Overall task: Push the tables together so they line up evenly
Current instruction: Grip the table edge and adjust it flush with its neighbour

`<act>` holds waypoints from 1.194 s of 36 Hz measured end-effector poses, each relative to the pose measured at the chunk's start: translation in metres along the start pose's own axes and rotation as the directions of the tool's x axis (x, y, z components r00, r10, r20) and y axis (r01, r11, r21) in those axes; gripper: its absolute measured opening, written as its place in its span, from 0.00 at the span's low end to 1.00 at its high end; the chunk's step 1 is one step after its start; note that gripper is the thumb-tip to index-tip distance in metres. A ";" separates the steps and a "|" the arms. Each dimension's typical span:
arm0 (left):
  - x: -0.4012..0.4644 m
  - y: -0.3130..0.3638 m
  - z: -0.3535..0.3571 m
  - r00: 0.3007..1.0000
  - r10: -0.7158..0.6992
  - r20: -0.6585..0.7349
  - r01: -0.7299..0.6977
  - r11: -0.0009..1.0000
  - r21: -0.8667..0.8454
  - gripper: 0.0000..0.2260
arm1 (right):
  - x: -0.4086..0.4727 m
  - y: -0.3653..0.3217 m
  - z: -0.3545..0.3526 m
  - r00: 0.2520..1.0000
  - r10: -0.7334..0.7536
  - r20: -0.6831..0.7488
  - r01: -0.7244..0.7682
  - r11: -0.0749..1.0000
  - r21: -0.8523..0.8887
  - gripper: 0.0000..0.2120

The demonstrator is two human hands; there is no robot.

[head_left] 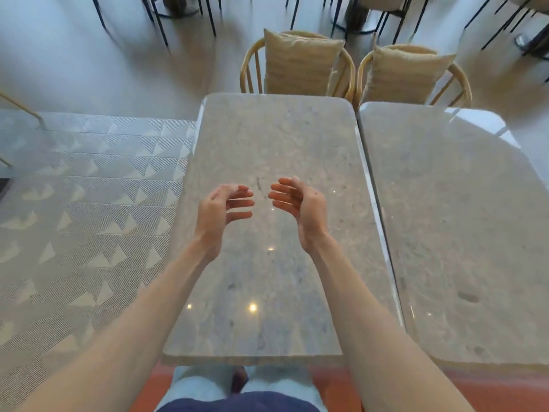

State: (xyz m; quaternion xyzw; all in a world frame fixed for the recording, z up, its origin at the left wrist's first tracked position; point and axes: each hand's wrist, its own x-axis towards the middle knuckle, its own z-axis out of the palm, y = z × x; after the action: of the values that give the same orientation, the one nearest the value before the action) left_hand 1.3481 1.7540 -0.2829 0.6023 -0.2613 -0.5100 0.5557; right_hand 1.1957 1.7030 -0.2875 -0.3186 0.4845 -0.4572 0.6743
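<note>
While both hands hover empty, left hand (221,208) and right hand (300,205) loosely curled, palms facing, grasping nothing: left marble table (267,138) directly below them; right marble table (463,203) alongside, long edges nearly touching, far ends slightly offset.

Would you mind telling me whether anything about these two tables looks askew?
Yes: the left table sits slightly farther forward than the right table, so their far edges are staggered. Their inner edges almost meet along the seam.

Grey marbled tables (267,144), beige cushions (300,63), triangle-patterned floor (89,188).
</note>
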 end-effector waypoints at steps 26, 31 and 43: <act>0.104 0.130 -0.068 0.958 0.274 0.090 -0.264 0.958 -0.110 0.15 | 0.065 -0.058 0.166 0.944 -0.302 0.133 0.307 0.951 -0.023 0.21; 0.145 0.132 -0.107 0.953 0.276 0.128 -0.267 0.960 -0.080 0.15 | 0.084 -0.039 0.199 0.936 -0.345 0.073 0.351 0.933 -0.077 0.23; 0.268 0.099 -0.248 0.928 0.104 0.357 -0.097 0.995 -0.038 0.15 | 0.150 0.078 0.328 0.933 -0.264 -0.244 0.215 0.954 -0.209 0.16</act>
State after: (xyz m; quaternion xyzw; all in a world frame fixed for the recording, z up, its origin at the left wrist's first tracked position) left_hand 1.6895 1.5932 -0.3114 0.4796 -0.3837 -0.5847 0.5301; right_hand 1.5467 1.5888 -0.3021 -0.3698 0.5681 -0.5297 0.5099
